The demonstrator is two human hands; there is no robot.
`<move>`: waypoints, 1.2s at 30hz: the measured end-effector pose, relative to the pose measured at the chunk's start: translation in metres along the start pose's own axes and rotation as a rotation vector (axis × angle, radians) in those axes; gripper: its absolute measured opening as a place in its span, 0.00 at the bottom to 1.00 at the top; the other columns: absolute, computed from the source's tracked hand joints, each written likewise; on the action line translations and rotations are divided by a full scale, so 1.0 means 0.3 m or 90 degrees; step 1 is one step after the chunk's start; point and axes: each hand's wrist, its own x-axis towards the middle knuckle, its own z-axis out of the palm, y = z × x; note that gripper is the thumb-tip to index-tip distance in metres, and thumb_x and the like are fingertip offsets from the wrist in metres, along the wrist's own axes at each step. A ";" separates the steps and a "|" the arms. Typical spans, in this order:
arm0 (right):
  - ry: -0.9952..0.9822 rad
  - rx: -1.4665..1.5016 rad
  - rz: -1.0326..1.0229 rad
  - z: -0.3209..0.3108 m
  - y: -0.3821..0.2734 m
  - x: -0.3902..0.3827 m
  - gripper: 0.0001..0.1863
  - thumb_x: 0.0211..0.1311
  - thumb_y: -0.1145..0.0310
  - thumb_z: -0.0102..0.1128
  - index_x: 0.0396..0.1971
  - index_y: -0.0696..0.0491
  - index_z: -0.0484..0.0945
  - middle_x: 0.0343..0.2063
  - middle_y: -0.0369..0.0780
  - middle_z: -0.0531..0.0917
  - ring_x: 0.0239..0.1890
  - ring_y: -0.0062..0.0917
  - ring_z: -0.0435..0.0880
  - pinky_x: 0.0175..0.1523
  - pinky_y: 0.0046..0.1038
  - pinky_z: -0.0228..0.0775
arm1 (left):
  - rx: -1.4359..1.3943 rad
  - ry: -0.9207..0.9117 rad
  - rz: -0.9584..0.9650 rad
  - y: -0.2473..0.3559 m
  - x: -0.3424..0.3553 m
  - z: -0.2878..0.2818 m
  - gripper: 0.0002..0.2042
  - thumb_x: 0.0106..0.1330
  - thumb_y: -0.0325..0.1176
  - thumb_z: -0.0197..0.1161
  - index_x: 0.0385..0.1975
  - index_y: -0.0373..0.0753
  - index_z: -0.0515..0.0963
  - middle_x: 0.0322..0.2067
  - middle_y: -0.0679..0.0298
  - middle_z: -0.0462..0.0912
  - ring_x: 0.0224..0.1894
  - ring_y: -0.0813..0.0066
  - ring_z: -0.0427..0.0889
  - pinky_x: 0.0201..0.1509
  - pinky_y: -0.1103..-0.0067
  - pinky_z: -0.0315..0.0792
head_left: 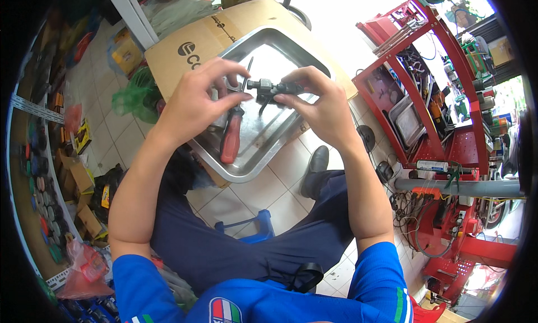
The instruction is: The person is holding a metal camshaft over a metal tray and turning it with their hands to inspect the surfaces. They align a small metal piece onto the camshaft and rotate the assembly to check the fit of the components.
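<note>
While both hands pinch it, the black part lies crosswise: left hand and right hand fingers closed on its ends (above the tray).

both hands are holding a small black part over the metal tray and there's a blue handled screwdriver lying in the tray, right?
Not quite: the screwdriver lying in the metal tray has a red handle, not blue, as the head view shows. The rest holds: the left hand and the right hand both hold the small black part over the tray.
</note>
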 end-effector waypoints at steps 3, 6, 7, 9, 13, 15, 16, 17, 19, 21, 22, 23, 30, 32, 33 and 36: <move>0.016 -0.007 -0.039 0.003 0.005 -0.001 0.17 0.58 0.70 0.77 0.46 0.57 0.83 0.39 0.41 0.89 0.43 0.29 0.88 0.52 0.30 0.81 | 0.018 0.012 0.017 -0.059 0.008 0.011 0.12 0.68 0.37 0.70 0.46 0.39 0.84 0.34 0.70 0.81 0.31 0.83 0.74 0.33 0.82 0.66; 0.000 0.007 -0.028 -0.002 0.010 0.002 0.17 0.58 0.69 0.77 0.45 0.57 0.82 0.39 0.41 0.89 0.43 0.29 0.88 0.52 0.31 0.81 | -0.055 0.022 -0.059 -0.010 0.010 0.015 0.12 0.68 0.36 0.71 0.47 0.39 0.84 0.34 0.70 0.80 0.31 0.83 0.73 0.33 0.83 0.66; -0.002 0.008 -0.028 -0.003 0.010 0.002 0.17 0.58 0.69 0.77 0.45 0.57 0.82 0.40 0.41 0.89 0.43 0.30 0.88 0.52 0.31 0.81 | -0.034 0.018 -0.028 -0.010 0.014 0.015 0.12 0.68 0.36 0.71 0.47 0.39 0.84 0.33 0.71 0.79 0.31 0.83 0.73 0.33 0.83 0.66; -0.008 0.010 -0.029 0.001 0.008 0.002 0.17 0.58 0.69 0.77 0.45 0.57 0.82 0.40 0.42 0.89 0.43 0.30 0.88 0.53 0.31 0.81 | 0.007 0.012 0.030 -0.017 0.009 0.012 0.12 0.68 0.37 0.71 0.47 0.39 0.84 0.33 0.71 0.79 0.31 0.84 0.72 0.34 0.83 0.66; 0.011 -0.018 -0.047 0.004 0.003 0.003 0.17 0.58 0.70 0.77 0.45 0.57 0.83 0.40 0.41 0.89 0.43 0.29 0.89 0.53 0.30 0.81 | -0.022 -0.002 -0.042 -0.064 0.005 0.006 0.12 0.67 0.37 0.72 0.46 0.41 0.85 0.33 0.72 0.79 0.31 0.85 0.72 0.33 0.84 0.64; 0.021 0.001 -0.047 0.006 0.011 -0.005 0.16 0.58 0.70 0.77 0.45 0.57 0.83 0.39 0.41 0.89 0.43 0.29 0.89 0.53 0.30 0.81 | -0.037 0.018 -0.069 -0.012 0.007 0.006 0.12 0.67 0.38 0.73 0.46 0.41 0.85 0.33 0.72 0.78 0.30 0.85 0.72 0.32 0.84 0.63; 0.019 -0.003 -0.050 0.008 0.009 -0.003 0.16 0.58 0.71 0.77 0.45 0.57 0.83 0.39 0.41 0.89 0.43 0.29 0.89 0.53 0.30 0.81 | -0.020 0.016 -0.040 -0.009 0.006 0.001 0.12 0.67 0.37 0.73 0.46 0.41 0.85 0.33 0.72 0.79 0.30 0.85 0.72 0.32 0.84 0.64; 0.018 -0.008 -0.053 0.006 0.003 -0.002 0.16 0.58 0.71 0.77 0.44 0.57 0.83 0.39 0.41 0.89 0.43 0.28 0.89 0.53 0.30 0.81 | -0.003 0.013 -0.010 -0.007 0.006 -0.002 0.12 0.67 0.37 0.73 0.46 0.41 0.85 0.33 0.72 0.79 0.30 0.85 0.72 0.32 0.84 0.64; 0.011 -0.007 -0.055 0.006 0.001 -0.001 0.16 0.57 0.71 0.77 0.44 0.57 0.83 0.39 0.41 0.89 0.43 0.28 0.89 0.53 0.30 0.81 | 0.003 0.000 0.005 -0.024 0.005 -0.002 0.12 0.66 0.37 0.73 0.46 0.41 0.85 0.34 0.72 0.80 0.30 0.85 0.72 0.32 0.84 0.64; 0.003 0.005 -0.054 0.004 0.003 0.002 0.16 0.57 0.72 0.77 0.44 0.57 0.83 0.40 0.41 0.89 0.43 0.28 0.89 0.53 0.30 0.81 | -0.018 -0.022 -0.023 -0.051 0.012 -0.005 0.14 0.64 0.36 0.74 0.47 0.42 0.85 0.34 0.72 0.80 0.30 0.85 0.72 0.32 0.84 0.63; 0.004 0.011 -0.051 0.005 0.003 0.003 0.16 0.57 0.72 0.77 0.44 0.57 0.83 0.40 0.41 0.89 0.43 0.28 0.89 0.53 0.30 0.81 | -0.014 -0.008 -0.024 -0.049 0.006 -0.003 0.13 0.64 0.35 0.74 0.46 0.41 0.85 0.34 0.71 0.81 0.30 0.85 0.73 0.32 0.84 0.64; 0.005 0.016 -0.046 0.007 0.003 0.002 0.16 0.57 0.72 0.77 0.44 0.57 0.83 0.40 0.41 0.89 0.43 0.28 0.89 0.53 0.29 0.81 | -0.011 0.005 -0.025 -0.009 0.005 0.000 0.12 0.64 0.34 0.74 0.45 0.41 0.86 0.34 0.71 0.81 0.29 0.84 0.73 0.32 0.83 0.64; 0.007 0.004 -0.066 0.004 0.004 0.007 0.16 0.57 0.71 0.77 0.45 0.57 0.84 0.40 0.41 0.89 0.43 0.29 0.89 0.53 0.30 0.81 | -0.044 0.000 -0.107 0.035 0.007 0.000 0.15 0.61 0.35 0.77 0.46 0.40 0.85 0.34 0.68 0.82 0.32 0.82 0.75 0.33 0.83 0.66; 0.004 0.018 -0.059 0.010 0.006 0.010 0.16 0.57 0.72 0.77 0.45 0.57 0.84 0.40 0.41 0.89 0.44 0.28 0.89 0.53 0.30 0.81 | -0.005 -0.006 -0.007 -0.026 0.013 0.003 0.18 0.59 0.36 0.78 0.49 0.42 0.84 0.35 0.69 0.82 0.33 0.82 0.75 0.33 0.83 0.66; 0.003 0.025 -0.057 0.013 0.005 0.013 0.16 0.57 0.72 0.77 0.45 0.57 0.84 0.40 0.41 0.89 0.44 0.28 0.89 0.53 0.30 0.81 | 0.015 -0.008 0.043 -0.047 0.015 0.000 0.20 0.58 0.36 0.79 0.51 0.43 0.84 0.36 0.69 0.82 0.33 0.82 0.75 0.33 0.83 0.66; 0.007 0.051 -0.040 0.020 0.012 0.013 0.16 0.57 0.73 0.77 0.45 0.58 0.83 0.41 0.41 0.89 0.44 0.26 0.89 0.53 0.30 0.82 | -0.044 0.009 -0.045 -0.009 0.007 0.011 0.18 0.59 0.35 0.78 0.49 0.42 0.85 0.39 0.69 0.83 0.33 0.81 0.76 0.33 0.83 0.67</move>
